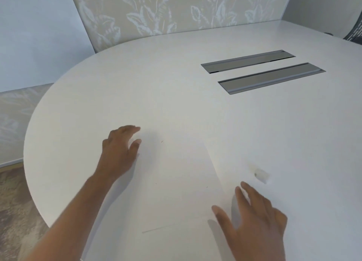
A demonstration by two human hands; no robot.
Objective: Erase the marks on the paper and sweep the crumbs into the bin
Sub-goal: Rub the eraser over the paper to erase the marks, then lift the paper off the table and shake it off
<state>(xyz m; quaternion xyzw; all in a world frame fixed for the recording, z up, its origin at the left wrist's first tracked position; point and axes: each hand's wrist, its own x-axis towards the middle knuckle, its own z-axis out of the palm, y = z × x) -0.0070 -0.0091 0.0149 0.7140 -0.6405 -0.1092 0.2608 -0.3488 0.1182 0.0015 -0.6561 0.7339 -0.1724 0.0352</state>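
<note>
The paper [176, 182] lies flat on the desk [176, 84]. Left hand [117, 153] and right hand [254, 217] are open and empty. The eraser [261, 174] rests just beside the paper. Risk: an unpinned sheet may slide or crease during rubbing.

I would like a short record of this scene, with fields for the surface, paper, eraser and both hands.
surface: white table with two grey cable hatches
paper: white sheet, flat, a few tiny specks on it
eraser: small white block, blurred, right of the sheet
left hand: open, empty, at the sheet's left edge
right hand: open, empty, near the eraser
bin: not visible
</note>
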